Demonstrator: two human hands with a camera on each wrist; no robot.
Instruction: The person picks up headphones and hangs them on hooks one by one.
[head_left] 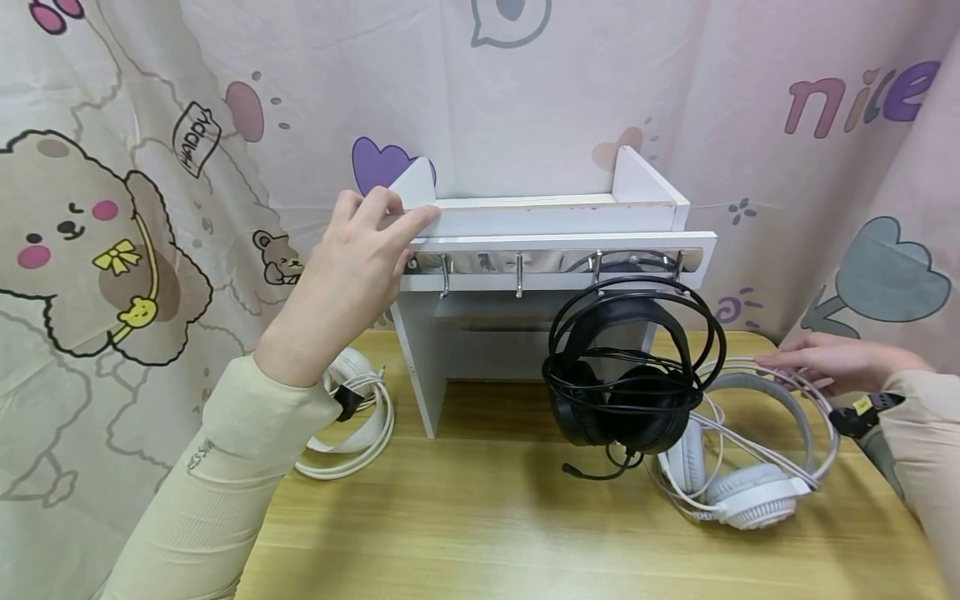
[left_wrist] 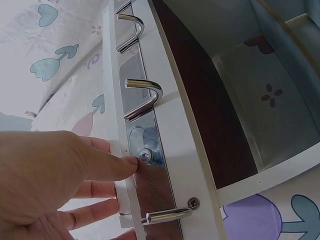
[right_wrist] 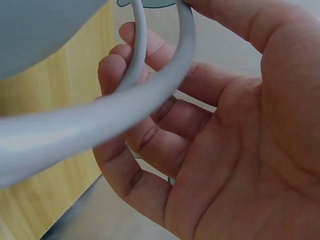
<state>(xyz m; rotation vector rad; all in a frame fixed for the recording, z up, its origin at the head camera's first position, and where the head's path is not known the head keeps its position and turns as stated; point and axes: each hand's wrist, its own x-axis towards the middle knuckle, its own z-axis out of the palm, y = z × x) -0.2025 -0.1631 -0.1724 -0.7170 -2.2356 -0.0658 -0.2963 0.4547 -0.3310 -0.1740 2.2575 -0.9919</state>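
White-painted wood makes up the small open-fronted shelf unit, with a white board across its front carrying a strip of shiny silver metal hooks. The left hand pinches the left end of this board, thumb against the front beside a screw, other fingers behind. From the right-hand hooks hangs a black over-ear headset with its black cable in loops around it and its microphone boom pointing left. Just beside it, to the right, are white over-ear headphones with a grey headband; the right hand holds their looped white cable in curled fingers. Whether the ear cups touch the light wooden tabletop cannot be told. Well apart, left of the unit, lies another pair of white headphones with coiled cable, in front of a pale cartoon-printed curtain
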